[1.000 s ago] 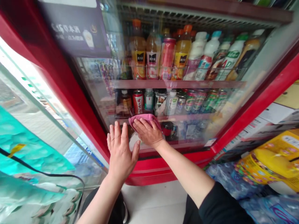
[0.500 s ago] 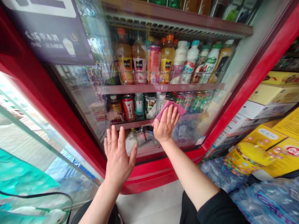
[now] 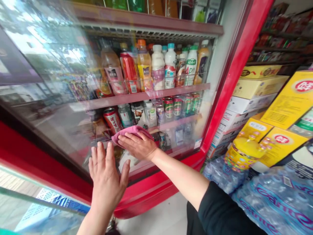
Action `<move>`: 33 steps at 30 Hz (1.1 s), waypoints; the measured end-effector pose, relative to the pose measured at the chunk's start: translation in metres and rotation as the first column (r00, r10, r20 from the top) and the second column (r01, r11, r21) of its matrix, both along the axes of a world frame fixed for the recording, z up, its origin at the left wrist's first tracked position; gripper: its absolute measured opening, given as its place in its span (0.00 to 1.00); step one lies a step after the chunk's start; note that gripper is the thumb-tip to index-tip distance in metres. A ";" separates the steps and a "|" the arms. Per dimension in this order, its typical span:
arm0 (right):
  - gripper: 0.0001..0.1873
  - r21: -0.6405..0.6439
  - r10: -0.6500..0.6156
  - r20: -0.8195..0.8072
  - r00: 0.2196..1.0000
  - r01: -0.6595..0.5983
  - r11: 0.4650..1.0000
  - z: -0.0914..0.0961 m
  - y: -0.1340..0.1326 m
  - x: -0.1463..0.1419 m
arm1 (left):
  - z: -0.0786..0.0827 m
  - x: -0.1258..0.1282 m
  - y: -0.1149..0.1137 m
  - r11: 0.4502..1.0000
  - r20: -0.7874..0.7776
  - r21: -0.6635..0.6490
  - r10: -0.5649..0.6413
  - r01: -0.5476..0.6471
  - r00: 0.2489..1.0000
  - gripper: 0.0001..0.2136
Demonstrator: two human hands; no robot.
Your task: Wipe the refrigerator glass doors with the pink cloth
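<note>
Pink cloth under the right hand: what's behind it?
The pink cloth lies against a cooler's glass door; a red can shows just above it. What sits directly behind the cloth is covered.

Pink cloth [image 3: 129, 133] under right hand [image 3: 138, 147] on drinks-cooler glass [image 3: 56, 107]

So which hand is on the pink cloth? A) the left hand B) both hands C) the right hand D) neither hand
C. The right hand lies flat on the pink cloth against the glass door, while the left hand is open beside it, off the cloth.
</note>
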State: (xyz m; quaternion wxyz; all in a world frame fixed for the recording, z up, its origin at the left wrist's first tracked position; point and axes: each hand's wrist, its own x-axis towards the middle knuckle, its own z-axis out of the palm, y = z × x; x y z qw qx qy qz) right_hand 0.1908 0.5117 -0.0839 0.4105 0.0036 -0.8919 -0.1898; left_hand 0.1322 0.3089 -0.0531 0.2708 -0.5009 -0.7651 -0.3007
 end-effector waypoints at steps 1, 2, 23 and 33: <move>0.32 -0.012 -0.012 -0.024 1.000 0.012 1.000 -0.003 0.009 0.006 | -0.002 0.003 0.004 1.000 -0.003 -0.005 -0.010 0.010 1.000 0.42; 0.32 -0.024 -0.025 -0.052 0.998 0.024 0.999 -0.006 0.017 0.012 | -0.003 0.005 0.008 1.000 -0.007 -0.011 -0.021 0.021 1.000 0.42; 0.40 -0.518 -0.590 -0.589 0.553 0.302 0.800 0.003 0.130 0.090 | -0.007 0.028 0.032 0.995 -0.017 0.011 -0.099 0.099 0.995 0.42; 0.40 -0.481 -0.522 -0.595 0.611 0.249 0.840 0.035 0.060 0.031 | 0.001 0.025 0.024 0.992 -0.005 0.049 -0.119 0.119 0.993 0.42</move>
